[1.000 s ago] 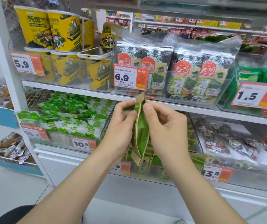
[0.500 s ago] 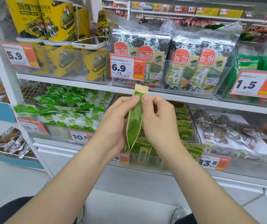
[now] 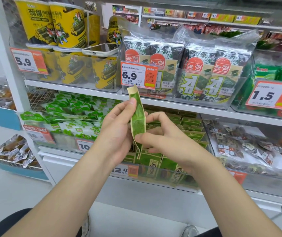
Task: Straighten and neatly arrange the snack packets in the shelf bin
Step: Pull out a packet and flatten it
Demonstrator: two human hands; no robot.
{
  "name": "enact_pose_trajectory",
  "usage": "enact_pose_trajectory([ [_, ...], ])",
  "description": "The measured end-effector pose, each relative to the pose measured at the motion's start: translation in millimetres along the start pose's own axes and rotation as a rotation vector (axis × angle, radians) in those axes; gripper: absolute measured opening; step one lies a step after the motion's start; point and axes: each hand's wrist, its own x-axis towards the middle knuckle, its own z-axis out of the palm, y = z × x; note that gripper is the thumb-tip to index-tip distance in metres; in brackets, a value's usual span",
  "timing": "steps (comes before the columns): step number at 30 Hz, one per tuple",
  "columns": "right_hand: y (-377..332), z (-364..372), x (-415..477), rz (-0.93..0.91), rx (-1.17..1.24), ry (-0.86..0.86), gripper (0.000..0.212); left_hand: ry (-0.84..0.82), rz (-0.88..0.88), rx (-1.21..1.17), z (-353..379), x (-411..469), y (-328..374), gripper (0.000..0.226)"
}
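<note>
The flat green, tan-edged snack packet (image 3: 137, 121) is held edge-on above the clear plastic shelf bin (image 3: 155, 183), pinched high by the left hand (image 3: 118, 132) and low by the right hand (image 3: 167, 142), not yet slotted among the standing green packets (image 3: 166, 165).

Mid-frame: thin green foil snack packet (image 3: 137, 122) upright, edge-on. Left hand (image 3: 118, 132) grips it from frame left, right hand (image 3: 167, 139) pinches its lower end from frame right. Directly behind and below: clear plastic shelf bin (image 3: 162, 183), rows of green upright packets (image 3: 167, 166) standing in it. Bin to its left holds green-and-white pillow packs (image 3: 72, 117); to its right, clear bags of wrapped sweets (image 3: 239, 146). Shelf above: yellow cardboard tubs (image 3: 68, 26) upper left, white-cased phone (image 3: 99, 49) lying on one, dark seaweed multipacks (image 3: 201, 71) centre-right.
</note>
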Motion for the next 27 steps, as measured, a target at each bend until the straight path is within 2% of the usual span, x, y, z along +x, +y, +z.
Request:
enact_pose_trajectory([
  [2,0.3,1.9,0.5,-0.05,0.045,0.052,0.04,-0.023,0.007,0.029,-2.5,-0.7,3.5,0.071],
  [4,-0.4,1.6,2.5,-0.158,0.042,0.162,0.033,-0.08,0.001,0.101,-6.4,-1.2,6.7,0.068],
  [8,-0.2,-2.1,2.3,-0.271,0.004,0.314,0.032,-0.223,-0.034,0.21,-12.1,-4.7,11.1,0.041],
  [14,8.6,-2.2,6.3,-0.374,-0.074,0.305,0.042,-0.286,-0.026,0.293,-18.5,-9.5,10.7,0.056],
  [23,6.0,1.6,1.0,-0.287,-0.11,0.298,0.042,-0.314,-0.037,0.318,-24.5,-5.1,19.2,0.057],
  [27,8.1,1.3,2.6,-0.324,-0.253,0.419,0.034,-0.352,-0.051,0.346,-29.0,-2.4,23.3,0.057],
])
